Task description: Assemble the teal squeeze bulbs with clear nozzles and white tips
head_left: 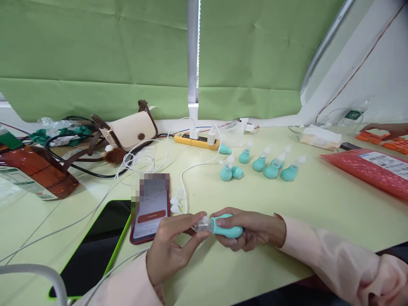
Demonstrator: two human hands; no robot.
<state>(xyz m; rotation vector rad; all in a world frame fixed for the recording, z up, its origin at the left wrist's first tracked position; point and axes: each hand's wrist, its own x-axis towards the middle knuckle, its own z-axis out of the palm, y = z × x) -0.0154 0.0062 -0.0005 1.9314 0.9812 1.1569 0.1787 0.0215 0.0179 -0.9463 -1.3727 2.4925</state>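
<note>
My right hand (251, 229) is wrapped round the teal squeeze bulb (232, 231) of a nasal aspirator, which lies sideways just over the table's near part. At its left end, my left hand (175, 242) pinches the clear plastic nozzle (201, 224) between thumb and fingertips. Nozzle and bulb meet between my two hands. Small white tips (175, 206) lie on the table beyond my left hand, beside a phone. Farther back stand several teal aspirators (271, 169) with clear nozzles; a loose teal bulb (237, 172) lies among them.
Two phones, one lit (153, 204) and one dark with a green edge (95, 246), lie at left. White cables cross the table to a yellow power strip (183, 140). A bottle (38, 170), a cream handbag (130, 129) and a red bubble mailer (366, 168) flank the area. Another person's hand (382, 128) is far right.
</note>
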